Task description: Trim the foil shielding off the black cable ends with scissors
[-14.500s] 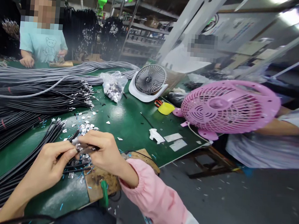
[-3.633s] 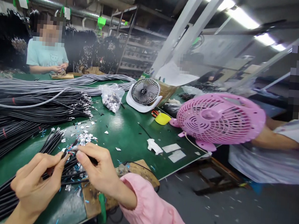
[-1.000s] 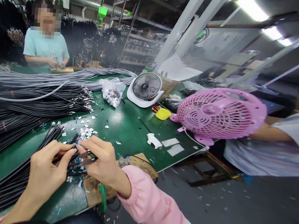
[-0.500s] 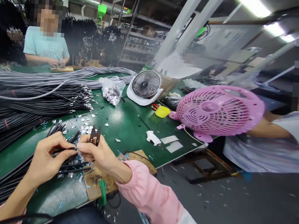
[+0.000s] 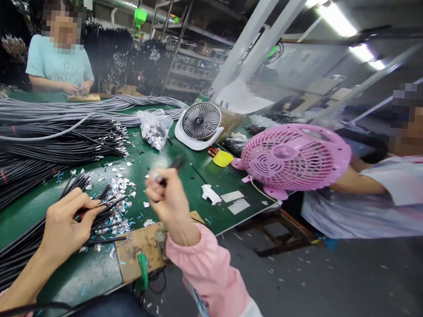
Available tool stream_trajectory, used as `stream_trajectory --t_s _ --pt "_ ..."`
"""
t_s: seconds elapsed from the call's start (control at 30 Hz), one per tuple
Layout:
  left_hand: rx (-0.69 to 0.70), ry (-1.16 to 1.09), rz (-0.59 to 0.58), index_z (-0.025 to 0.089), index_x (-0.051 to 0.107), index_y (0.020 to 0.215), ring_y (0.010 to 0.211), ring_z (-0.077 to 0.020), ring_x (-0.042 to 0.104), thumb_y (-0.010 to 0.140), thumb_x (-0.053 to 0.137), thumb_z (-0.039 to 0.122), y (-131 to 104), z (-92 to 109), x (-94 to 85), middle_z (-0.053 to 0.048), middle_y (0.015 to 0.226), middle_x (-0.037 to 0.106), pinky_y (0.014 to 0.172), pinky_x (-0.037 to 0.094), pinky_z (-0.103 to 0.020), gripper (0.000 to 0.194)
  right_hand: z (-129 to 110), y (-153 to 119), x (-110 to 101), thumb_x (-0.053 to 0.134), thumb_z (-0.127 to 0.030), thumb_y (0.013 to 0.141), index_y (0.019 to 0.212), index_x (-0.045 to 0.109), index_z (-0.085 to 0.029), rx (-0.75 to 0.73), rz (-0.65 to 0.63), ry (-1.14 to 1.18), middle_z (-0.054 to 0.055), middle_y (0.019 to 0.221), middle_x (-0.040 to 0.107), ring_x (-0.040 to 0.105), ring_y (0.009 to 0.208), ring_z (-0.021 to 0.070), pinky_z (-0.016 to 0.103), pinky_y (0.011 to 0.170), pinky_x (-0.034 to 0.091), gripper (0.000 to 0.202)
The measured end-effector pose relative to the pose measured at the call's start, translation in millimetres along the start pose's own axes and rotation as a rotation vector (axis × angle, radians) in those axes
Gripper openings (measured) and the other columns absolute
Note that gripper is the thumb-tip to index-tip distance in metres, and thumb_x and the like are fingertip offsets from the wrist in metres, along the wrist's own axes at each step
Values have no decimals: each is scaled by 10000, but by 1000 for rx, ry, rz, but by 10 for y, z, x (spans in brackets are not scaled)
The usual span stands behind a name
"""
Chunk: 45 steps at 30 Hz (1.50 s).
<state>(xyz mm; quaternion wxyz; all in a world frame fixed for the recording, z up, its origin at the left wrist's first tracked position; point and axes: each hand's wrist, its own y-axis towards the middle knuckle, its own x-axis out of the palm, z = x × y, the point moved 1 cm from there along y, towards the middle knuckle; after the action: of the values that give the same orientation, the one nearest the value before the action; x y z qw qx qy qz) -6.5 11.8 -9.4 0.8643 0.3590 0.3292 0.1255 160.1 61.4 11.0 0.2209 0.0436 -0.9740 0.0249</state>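
Observation:
My left hand [image 5: 67, 223] pinches the end of a black cable [image 5: 115, 202] above the near part of the green table. Other black cables [image 5: 9, 255] run under and beside it. To the right, my right hand [image 5: 170, 197] is raised, its fingers closed around dark snips [image 5: 177, 163], which are blurred by motion. A small pale piece shows at its fingertips, too smeared to name. Between and behind the hands lie silvery foil scraps [image 5: 123, 186] and bits of blue. Below my right hand is a wooden board [image 5: 136, 255] with a green clamp [image 5: 143, 272].
Bundles of grey and black cables [image 5: 47, 145] cover the left. Farther back are a plastic bag [image 5: 155, 128], a white fan [image 5: 200, 123], yellow tape [image 5: 222, 158] and a pink fan [image 5: 292, 157]. One person [image 5: 60, 63] sits across the table, another [image 5: 376, 201] at the right.
My right hand has moved away from my left hand, up and to the right, with the snips. My left hand stays nearly in place on the cable. The view has shifted slightly.

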Motion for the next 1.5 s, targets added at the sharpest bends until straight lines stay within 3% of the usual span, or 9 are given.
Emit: stream_trajectory --t_s 0.1,0.23,0.4,0.53,0.9,1.23,1.5 --pt "-37 -18 32 216 616 619 478 -96 484 813 654 220 -25 3 32 49 558 555 442 357 -218 198 -23 16 -38 704 -400 587 473 380 -219 -67 76 -28 -107 400 315 178 365 23 180 338 120 388" --pt "-93 -38 85 217 624 640 481 -101 496 809 672 257 -50 9 -8 50 563 566 457 384 -229 181 71 -99 64 653 -350 670 472 484 -188 -299 -3 -415 -61 444 409 339 431 63 200 405 255 307" --pt "-89 -24 88 217 643 651 466 -92 457 828 673 286 -107 -7 -20 53 553 535 448 356 -240 192 113 -219 132 608 -220 673 516 578 -182 -528 -66 -595 -39 496 468 389 485 90 220 455 339 164" --pt "-82 1 105 220 658 686 477 -84 447 834 680 269 -155 -4 26 57 571 534 448 336 -240 157 136 -219 110 587 -185 688 504 564 -186 -551 -118 -660 -32 496 465 401 481 92 216 444 337 186" --pt "-61 26 108 225 661 722 483 -79 443 842 676 222 -169 9 54 67 576 525 447 325 -238 121 192 -239 65 555 -191 747 680 667 -183 -664 -124 -713 12 600 639 546 524 120 234 515 467 130" --pt "-29 21 133 225 648 732 479 -69 435 840 683 190 -172 15 63 80 580 514 444 322 -225 119 234 -247 57 541 -112 726 748 695 -145 -795 -129 -729 22 614 660 586 539 117 213 523 486 159" --pt "-15 22 142 226 642 731 473 -60 423 836 690 191 -163 17 68 89 579 503 438 315 -220 122 225 -238 56 564 -151 731 693 672 -170 -747 -116 -706 21 616 671 602 556 127 233 549 508 116"
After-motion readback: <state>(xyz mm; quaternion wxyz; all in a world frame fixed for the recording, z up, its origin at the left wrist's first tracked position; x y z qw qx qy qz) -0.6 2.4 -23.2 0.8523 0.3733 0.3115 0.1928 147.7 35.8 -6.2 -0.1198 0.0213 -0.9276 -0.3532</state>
